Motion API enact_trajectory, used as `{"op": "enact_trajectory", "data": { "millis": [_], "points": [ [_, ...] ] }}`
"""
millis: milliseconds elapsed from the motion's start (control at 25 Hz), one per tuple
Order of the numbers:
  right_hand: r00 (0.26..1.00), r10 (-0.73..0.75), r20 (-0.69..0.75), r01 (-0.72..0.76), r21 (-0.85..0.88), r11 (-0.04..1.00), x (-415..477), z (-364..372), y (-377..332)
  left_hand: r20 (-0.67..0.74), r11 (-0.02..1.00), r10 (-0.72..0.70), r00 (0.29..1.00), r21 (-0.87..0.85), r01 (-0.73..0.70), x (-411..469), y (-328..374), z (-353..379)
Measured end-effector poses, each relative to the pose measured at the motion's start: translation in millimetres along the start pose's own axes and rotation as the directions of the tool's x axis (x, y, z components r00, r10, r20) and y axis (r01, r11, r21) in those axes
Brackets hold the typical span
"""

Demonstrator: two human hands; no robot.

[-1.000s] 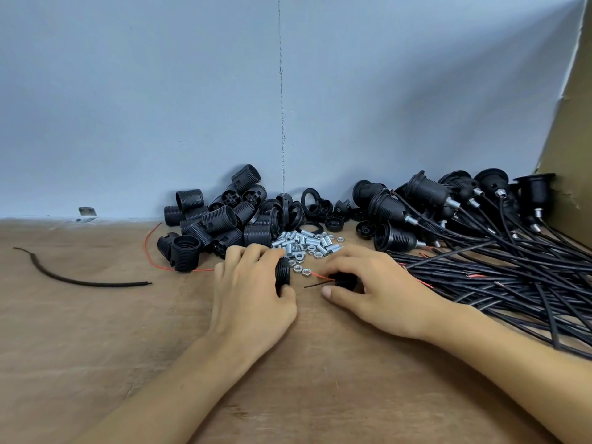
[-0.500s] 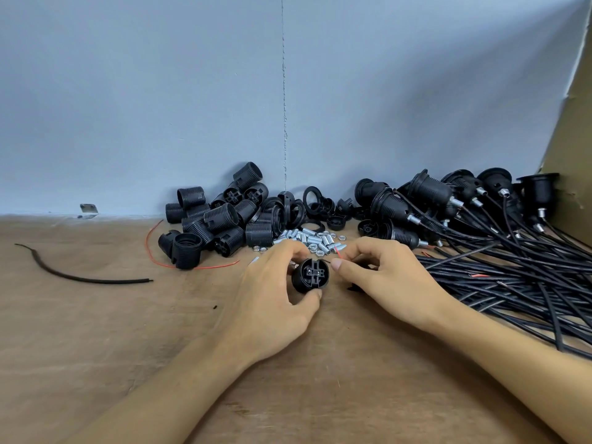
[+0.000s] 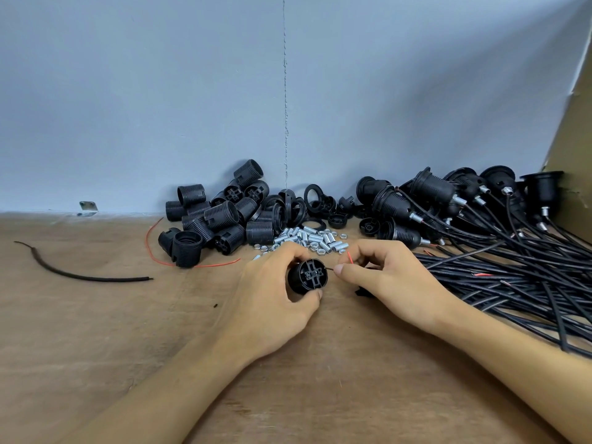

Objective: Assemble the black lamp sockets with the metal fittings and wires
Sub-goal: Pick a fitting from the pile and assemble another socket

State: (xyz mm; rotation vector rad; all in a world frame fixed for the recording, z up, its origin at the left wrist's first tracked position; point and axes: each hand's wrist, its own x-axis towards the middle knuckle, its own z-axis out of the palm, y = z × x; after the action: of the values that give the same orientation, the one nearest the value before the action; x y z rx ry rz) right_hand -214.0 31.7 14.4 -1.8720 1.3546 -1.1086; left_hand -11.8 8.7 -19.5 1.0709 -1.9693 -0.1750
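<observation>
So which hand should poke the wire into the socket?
Probably the right. The right hand pinches the wire, its end just beside the socket. The left hand is busy gripping the socket.

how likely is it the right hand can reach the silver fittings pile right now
Probably yes: the metal fittings lie just beyond the right hand with nothing between, though it pinches a red wire it would have to drop first.

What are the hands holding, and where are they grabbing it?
The left hand grips a black socket round its side. The right hand pinches thin red and black wires near their tips.
</observation>
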Motion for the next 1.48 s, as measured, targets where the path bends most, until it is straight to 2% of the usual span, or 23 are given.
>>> {"op": "enact_trajectory", "data": {
  "millis": [400, 720, 880, 1080, 1480],
  "points": [
    [0.999, -0.009, 0.044, 0.009, 0.0, 1.0, -2, 1, -6, -0.015, 1.0, 0.027, 1.0, 0.017, -0.026, -1, 0, 1],
    [0.999, -0.039, -0.002, 0.038, -0.15, 0.988, -3, 5, -4, 0.017, 0.998, 0.064, 0.998, 0.021, -0.065, -1, 0, 0],
    [0.998, -0.063, -0.01, 0.06, -0.178, 0.982, -2, 5, -3, 0.05, 0.992, 0.106, 0.993, 0.062, -0.109, -1, 3, -5],
    [0.998, -0.068, -0.011, 0.064, -0.209, 0.976, -3, 6, -2, 0.058, 0.993, 0.091, 0.994, 0.066, -0.094, -2, 8, -6],
    [0.999, -0.018, 0.051, 0.026, -0.159, 0.987, -4, 7, -6, 0.11, 0.99, 0.129, 0.985, 0.037, -0.134, -2, 10, -8]
  ]
}}
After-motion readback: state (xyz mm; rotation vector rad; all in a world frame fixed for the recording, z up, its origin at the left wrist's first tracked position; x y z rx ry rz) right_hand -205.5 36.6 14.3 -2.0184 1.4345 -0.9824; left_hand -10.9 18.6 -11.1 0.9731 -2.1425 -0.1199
